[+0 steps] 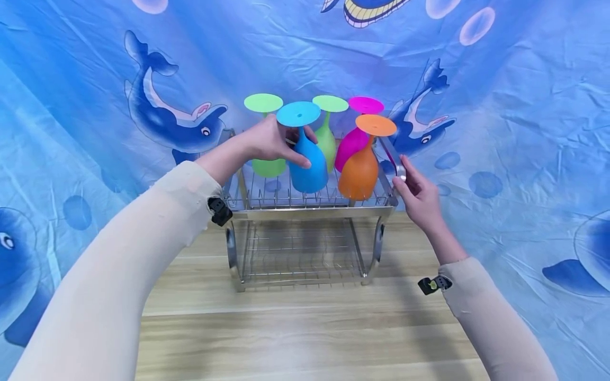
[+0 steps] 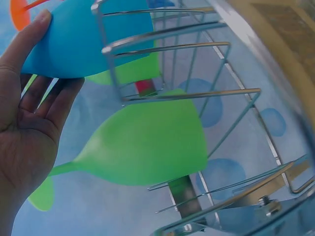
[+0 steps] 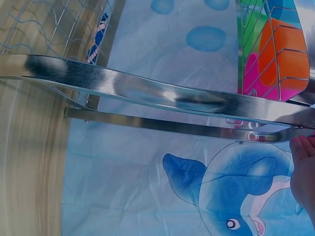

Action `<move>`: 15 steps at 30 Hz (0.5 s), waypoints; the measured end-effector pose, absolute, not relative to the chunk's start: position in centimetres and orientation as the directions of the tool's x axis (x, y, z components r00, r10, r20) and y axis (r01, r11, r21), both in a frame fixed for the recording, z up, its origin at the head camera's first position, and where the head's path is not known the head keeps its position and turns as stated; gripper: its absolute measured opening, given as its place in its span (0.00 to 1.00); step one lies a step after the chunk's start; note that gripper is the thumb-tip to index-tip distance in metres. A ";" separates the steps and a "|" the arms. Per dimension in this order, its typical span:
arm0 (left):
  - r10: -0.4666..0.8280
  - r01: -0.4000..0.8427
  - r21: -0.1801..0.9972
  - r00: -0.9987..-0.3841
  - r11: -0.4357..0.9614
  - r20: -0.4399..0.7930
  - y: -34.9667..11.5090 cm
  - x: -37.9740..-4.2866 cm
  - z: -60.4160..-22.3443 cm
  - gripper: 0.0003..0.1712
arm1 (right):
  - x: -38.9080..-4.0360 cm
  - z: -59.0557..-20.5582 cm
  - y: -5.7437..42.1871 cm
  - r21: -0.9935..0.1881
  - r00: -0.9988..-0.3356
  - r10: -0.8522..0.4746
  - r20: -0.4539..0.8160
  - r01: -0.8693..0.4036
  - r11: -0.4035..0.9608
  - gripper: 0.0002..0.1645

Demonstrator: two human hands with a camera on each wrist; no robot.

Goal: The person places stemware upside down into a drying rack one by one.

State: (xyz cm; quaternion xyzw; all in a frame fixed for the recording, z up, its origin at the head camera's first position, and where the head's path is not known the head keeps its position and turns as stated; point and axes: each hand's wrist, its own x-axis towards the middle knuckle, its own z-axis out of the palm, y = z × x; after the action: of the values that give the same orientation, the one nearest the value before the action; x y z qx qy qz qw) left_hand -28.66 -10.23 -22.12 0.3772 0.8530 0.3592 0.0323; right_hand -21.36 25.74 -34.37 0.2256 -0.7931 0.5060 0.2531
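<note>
My left hand (image 1: 272,138) holds a blue plastic goblet (image 1: 312,170), upside down at the front left of a metal dish rack's (image 1: 310,213) top tier. In the left wrist view the thumb and fingers curl around the bowl of the blue goblet (image 2: 93,42), beside the rack wires. Behind it stand two green goblets, one to the left (image 1: 269,168) and one to the right (image 1: 327,145). An orange goblet (image 1: 359,172) and a magenta goblet (image 1: 349,150) stand upside down on the right. My right hand (image 1: 420,200) grips the rack's right side frame (image 1: 400,170) between thumb and fingers.
The rack's lower wire tier (image 1: 300,248) sits close above a wood-grain table (image 1: 305,333). A blue cloth with printed dolphins (image 1: 176,116) hangs behind and at both sides. Curved metal legs (image 3: 157,91) join the two tiers.
</note>
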 end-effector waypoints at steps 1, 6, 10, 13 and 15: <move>0.666 0.617 0.638 -0.716 0.461 0.211 -10.2 -28.7 -22.3 0.26 | -21.4 -34.3 25.7 -0.687 -0.770 -0.103 0.630 -0.614 0.388 0.32; 0.656 0.590 0.643 -0.734 0.489 0.175 -10.2 -28.5 -22.8 0.26 | -22.3 -35.1 26.0 -0.690 -0.776 -0.092 0.624 -0.602 0.401 0.32; 0.667 0.586 0.645 -0.729 0.491 0.155 -10.0 -28.5 -23.4 0.26 | -23.2 -36.1 26.7 -0.698 -0.789 -0.077 0.609 -0.580 0.419 0.34; 0.676 0.597 0.630 -0.722 0.497 0.151 -9.7 -28.6 -23.8 0.27 | -23.3 -36.3 27.0 -0.705 -0.798 -0.071 0.599 -0.567 0.427 0.35; 0.677 0.603 0.617 -0.721 0.506 0.149 -9.5 -28.5 -23.9 0.29 | -23.4 -36.4 27.1 -0.707 -0.802 -0.068 0.593 -0.559 0.433 0.35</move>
State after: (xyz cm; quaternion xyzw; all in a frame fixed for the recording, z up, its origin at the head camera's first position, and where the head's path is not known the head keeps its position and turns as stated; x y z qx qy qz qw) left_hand -28.55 -9.51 -23.92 0.3695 0.8659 0.3325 0.0559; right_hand -23.39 27.06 -36.38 0.1938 -0.8094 0.4959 0.2477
